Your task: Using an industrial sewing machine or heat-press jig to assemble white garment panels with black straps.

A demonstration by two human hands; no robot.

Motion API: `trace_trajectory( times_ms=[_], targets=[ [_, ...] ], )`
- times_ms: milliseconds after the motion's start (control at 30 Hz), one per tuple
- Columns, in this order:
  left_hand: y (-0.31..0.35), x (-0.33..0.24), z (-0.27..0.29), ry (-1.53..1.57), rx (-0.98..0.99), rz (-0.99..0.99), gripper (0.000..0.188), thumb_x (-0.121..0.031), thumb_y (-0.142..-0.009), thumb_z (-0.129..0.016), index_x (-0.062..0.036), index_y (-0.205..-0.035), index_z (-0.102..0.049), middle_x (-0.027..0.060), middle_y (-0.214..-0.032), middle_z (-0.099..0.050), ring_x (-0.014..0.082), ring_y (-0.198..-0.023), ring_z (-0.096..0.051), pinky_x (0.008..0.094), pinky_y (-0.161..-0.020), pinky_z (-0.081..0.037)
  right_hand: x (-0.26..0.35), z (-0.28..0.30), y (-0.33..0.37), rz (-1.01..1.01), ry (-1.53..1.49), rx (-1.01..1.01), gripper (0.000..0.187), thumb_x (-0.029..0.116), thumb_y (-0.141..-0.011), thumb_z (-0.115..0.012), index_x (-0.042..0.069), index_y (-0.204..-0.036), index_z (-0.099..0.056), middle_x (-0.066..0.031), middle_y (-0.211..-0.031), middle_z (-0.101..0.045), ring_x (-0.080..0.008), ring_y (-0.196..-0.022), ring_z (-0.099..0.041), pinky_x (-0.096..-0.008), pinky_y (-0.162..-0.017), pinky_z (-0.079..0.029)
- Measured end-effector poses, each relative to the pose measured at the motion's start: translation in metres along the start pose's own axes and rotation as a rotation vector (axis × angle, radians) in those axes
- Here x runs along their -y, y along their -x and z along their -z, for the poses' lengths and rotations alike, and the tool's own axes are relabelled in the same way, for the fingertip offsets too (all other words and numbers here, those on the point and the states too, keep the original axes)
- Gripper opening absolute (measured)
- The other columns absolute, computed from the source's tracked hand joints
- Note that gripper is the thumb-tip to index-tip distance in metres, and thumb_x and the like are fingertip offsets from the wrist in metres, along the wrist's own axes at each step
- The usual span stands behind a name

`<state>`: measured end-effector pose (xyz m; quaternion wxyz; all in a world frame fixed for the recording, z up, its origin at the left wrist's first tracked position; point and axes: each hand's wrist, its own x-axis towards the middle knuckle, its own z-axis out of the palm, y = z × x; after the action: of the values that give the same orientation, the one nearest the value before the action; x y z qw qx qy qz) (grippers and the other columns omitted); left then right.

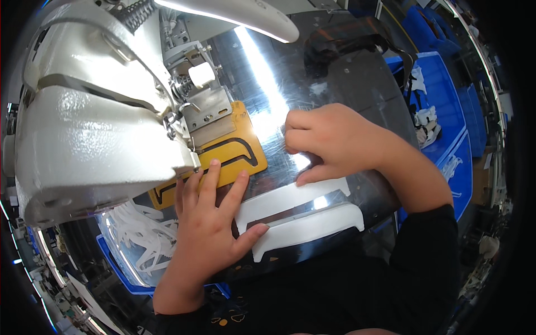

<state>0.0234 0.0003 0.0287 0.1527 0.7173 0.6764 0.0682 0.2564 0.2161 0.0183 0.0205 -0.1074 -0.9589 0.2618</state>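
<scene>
While the left hand [209,229] lies spread, fingertips on a yellow slotted template [231,149], the right hand [335,137] curls its fingers, thumb at one white curved piece [285,198]; from where I stand, I can't tell whether it grips anything. Another white piece [310,229] lies just nearer the person on the shiny bench [357,84]. Beyond, a white machine [106,134] overhangs the template.

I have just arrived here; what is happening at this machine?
A person works at a white machine. The left hand touches a yellow slotted plate, fingers spread. The right hand is curled, its thumb at the edge of a white curved piece; whether it holds anything is unclear. A similar piece lies nearer the person.
</scene>
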Motion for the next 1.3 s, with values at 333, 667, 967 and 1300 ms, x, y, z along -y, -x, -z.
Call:
trace_trajectory(
  times_ms=[333, 667, 967, 1300],
  targets=[
    [0.000, 0.004, -0.013, -0.058, -0.066, -0.003, 0.066, -0.055, -0.096, -0.070, -0.0207, -0.151, -0.066, 0.0245, -0.163, -0.046, 0.0485, -0.145, -0.042, 0.0704, -0.125, -0.021, -0.003, -0.001, 0.003, -0.010, 0.017, -0.010, 0.048, 0.052, -0.087, -0.084, 0.010, -0.087, -0.062, -0.0073, -0.094, -0.059, -0.0291, -0.079, -0.068, -0.0436, -0.066, -0.053],
    [0.008, 0.010, -0.012, -0.032, -0.114, -0.028, 0.060, -0.033, -0.095, -0.076, -0.0166, -0.151, -0.065, 0.0218, -0.161, -0.051, 0.0443, -0.149, -0.044, 0.0634, -0.129, -0.024, -0.001, -0.001, 0.000, -0.031, -0.038, -0.086, 0.038, 0.045, -0.091, -0.082, 0.011, -0.086, -0.066, -0.0056, -0.089, -0.060, -0.0265, -0.077, -0.066, -0.0401, -0.066, -0.051],
    [0.010, 0.012, -0.015, 0.010, -0.190, -0.096, 0.057, -0.032, -0.094, -0.077, -0.0084, -0.145, -0.066, 0.0216, -0.153, -0.057, 0.0432, -0.145, -0.049, 0.0605, -0.129, -0.027, 0.014, 0.006, -0.030, -0.144, 0.013, -0.148, 0.032, 0.036, -0.088, -0.086, 0.010, -0.088, -0.068, -0.0063, -0.091, -0.064, -0.0287, -0.083, -0.068, -0.0416, -0.071, -0.053],
    [0.011, 0.010, -0.015, 0.040, -0.213, -0.100, 0.052, -0.031, -0.095, -0.079, -0.0049, -0.138, -0.071, 0.0239, -0.147, -0.059, 0.0420, -0.143, -0.052, 0.0585, -0.128, -0.031, -0.007, 0.010, -0.020, 0.237, 0.537, -0.290, 0.020, 0.021, -0.077, -0.080, 0.008, -0.082, -0.065, -0.0062, -0.086, -0.064, -0.0269, -0.077, -0.067, -0.0400, -0.070, -0.054]
  ],
)
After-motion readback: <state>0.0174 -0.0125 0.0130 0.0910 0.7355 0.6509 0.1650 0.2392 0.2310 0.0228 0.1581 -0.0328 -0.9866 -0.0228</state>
